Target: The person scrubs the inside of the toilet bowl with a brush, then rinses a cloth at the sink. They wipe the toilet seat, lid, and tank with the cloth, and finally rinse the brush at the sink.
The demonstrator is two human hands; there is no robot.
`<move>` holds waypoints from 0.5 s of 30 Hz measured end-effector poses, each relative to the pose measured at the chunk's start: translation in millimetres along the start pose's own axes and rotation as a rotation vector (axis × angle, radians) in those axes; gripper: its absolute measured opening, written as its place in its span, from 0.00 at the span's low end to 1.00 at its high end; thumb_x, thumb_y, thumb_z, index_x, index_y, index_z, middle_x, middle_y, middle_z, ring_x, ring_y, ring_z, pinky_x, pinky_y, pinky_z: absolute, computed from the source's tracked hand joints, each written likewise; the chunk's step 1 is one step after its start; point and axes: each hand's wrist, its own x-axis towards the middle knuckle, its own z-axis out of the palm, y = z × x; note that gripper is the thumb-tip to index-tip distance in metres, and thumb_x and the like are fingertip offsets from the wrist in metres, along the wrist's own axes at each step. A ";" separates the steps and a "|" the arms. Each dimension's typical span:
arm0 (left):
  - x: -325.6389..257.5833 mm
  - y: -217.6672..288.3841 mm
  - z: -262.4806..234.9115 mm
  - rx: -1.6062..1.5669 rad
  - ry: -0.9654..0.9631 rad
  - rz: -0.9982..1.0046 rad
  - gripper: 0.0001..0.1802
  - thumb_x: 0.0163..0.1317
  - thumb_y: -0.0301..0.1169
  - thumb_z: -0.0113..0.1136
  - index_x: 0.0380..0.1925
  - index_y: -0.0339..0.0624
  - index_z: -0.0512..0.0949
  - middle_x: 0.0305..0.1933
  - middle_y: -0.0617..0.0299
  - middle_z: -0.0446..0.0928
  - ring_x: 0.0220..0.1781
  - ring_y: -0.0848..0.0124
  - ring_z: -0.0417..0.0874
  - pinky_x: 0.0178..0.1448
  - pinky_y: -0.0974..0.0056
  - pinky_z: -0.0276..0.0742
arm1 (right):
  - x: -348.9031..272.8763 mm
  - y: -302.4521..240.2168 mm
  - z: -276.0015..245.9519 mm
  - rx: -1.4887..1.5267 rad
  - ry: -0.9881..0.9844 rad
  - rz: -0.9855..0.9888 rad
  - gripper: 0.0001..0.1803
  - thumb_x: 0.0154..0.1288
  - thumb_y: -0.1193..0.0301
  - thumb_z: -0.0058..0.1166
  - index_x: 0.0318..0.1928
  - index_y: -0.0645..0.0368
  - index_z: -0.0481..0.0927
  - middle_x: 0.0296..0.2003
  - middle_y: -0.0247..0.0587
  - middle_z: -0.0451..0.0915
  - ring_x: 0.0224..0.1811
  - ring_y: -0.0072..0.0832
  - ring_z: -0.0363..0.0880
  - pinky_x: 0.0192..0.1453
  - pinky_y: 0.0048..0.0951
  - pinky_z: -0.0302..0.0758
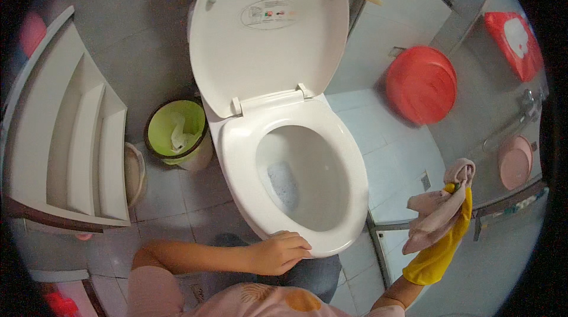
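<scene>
A white toilet [293, 210] stands open in front of me, its lid [269, 51] raised and the seat [235, 163] down on the bowl. Some foamy water shows at the bottom of the bowl. My left hand [283, 254] is bare and closed over the front edge of the seat, its fingers together. On the right, away from the toilet, my right hand [465, 206] wears a long yellow rubber glove [439, 258]. It grips a pale pinkish cloth [435, 219], bunched at the top and hanging down. The cloth hides most of the fingers.
Left of the toilet stands a green-lined trash bin [160, 128] with crumpled paper inside. A white shelf unit [59, 139] is at the far left. Beyond the shower threshold, a red basin [421, 85] and a pink basin [515, 163] lean by the wall. A floor drain [426, 181] lies between.
</scene>
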 end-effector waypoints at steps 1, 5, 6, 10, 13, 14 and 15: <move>-7.1 -7.5 7.3 0.007 -0.006 -0.017 0.11 0.50 0.22 0.59 0.36 0.38 0.78 0.44 0.56 0.76 0.41 0.58 0.77 0.46 0.57 0.73 | 1.3 -0.5 7.9 -0.008 -0.056 0.004 0.24 0.71 0.62 0.44 0.63 0.60 0.65 0.58 0.39 0.70 0.57 0.27 0.69 0.61 0.28 0.64; -25.9 -31.8 30.1 0.010 0.018 -0.037 0.08 0.51 0.22 0.57 0.33 0.36 0.77 0.43 0.54 0.76 0.43 0.57 0.77 0.49 0.57 0.72 | -8.8 -2.6 82.2 -0.047 -0.201 -0.063 0.25 0.70 0.62 0.45 0.63 0.60 0.65 0.59 0.39 0.70 0.57 0.28 0.69 0.61 0.29 0.65; -28.0 -37.9 35.1 0.006 0.011 -0.045 0.07 0.51 0.22 0.56 0.32 0.36 0.77 0.42 0.54 0.76 0.43 0.57 0.77 0.49 0.57 0.72 | -31.9 -7.9 122.6 -0.048 -0.193 -0.106 0.24 0.70 0.63 0.46 0.62 0.60 0.66 0.58 0.39 0.70 0.56 0.29 0.70 0.60 0.29 0.66; -31.5 -48.3 49.6 0.002 0.051 -0.013 0.07 0.51 0.23 0.54 0.32 0.36 0.77 0.41 0.55 0.76 0.42 0.58 0.77 0.49 0.58 0.73 | -16.5 -17.3 171.9 0.244 -0.712 0.415 0.24 0.64 0.65 0.55 0.58 0.60 0.70 0.52 0.39 0.75 0.52 0.27 0.74 0.58 0.29 0.70; -40.1 -52.7 52.0 0.050 0.085 0.018 0.08 0.52 0.26 0.54 0.33 0.38 0.77 0.41 0.55 0.75 0.43 0.60 0.77 0.48 0.58 0.74 | -60.2 -38.7 254.4 0.054 -0.893 0.288 0.24 0.64 0.66 0.55 0.58 0.61 0.70 0.50 0.40 0.76 0.51 0.27 0.75 0.57 0.28 0.71; -39.4 -49.8 48.3 0.041 0.077 0.036 0.08 0.52 0.26 0.54 0.33 0.38 0.76 0.42 0.55 0.75 0.44 0.60 0.77 0.49 0.58 0.74 | -76.0 -43.6 280.0 -0.076 -0.844 0.082 0.20 0.62 0.73 0.53 0.55 0.62 0.73 0.46 0.40 0.78 0.48 0.27 0.77 0.55 0.28 0.72; -35.8 -44.6 45.3 0.024 0.066 0.067 0.08 0.53 0.27 0.54 0.33 0.38 0.76 0.42 0.56 0.75 0.44 0.60 0.77 0.49 0.58 0.74 | -77.2 -30.8 297.4 -0.042 -0.910 -0.056 0.18 0.63 0.75 0.51 0.54 0.64 0.73 0.45 0.41 0.78 0.48 0.28 0.77 0.55 0.27 0.71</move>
